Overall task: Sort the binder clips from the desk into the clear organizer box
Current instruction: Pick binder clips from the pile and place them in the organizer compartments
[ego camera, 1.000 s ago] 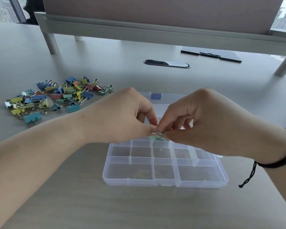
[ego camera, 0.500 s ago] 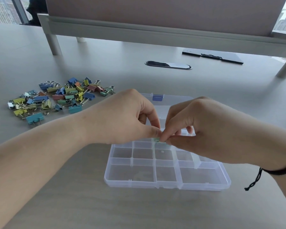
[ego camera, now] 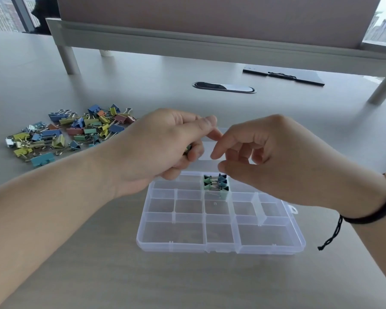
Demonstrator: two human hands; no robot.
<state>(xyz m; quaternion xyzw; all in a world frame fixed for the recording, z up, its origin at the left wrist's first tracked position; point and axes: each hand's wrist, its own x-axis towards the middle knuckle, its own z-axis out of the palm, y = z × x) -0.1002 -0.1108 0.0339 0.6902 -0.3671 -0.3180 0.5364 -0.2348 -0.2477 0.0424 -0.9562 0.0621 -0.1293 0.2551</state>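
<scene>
The clear organizer box (ego camera: 221, 248) lies open on the desk in front of me. Several small green and blue binder clips (ego camera: 216, 185) sit in one compartment of its far row. A pile of coloured binder clips (ego camera: 76, 132) lies on the desk to the left. My left hand (ego camera: 163, 148) hovers over the box's far left corner with its fingers curled around a small dark clip (ego camera: 188, 149), which is barely visible. My right hand (ego camera: 265, 157) hovers just above the filled compartment, fingers loosely curled and holding nothing.
A black clipboard (ego camera: 283, 75) and an oval cable port (ego camera: 224, 86) lie further back on the desk. A raised partition stands on metal legs (ego camera: 68, 59) across the back. The box's flat lid (ego camera: 206, 150) stretches out behind it.
Both hands were pinching one small clip over the box. That clip now lies in the far-row compartment. The hands have lifted and parted, and the right hand has let go.
</scene>
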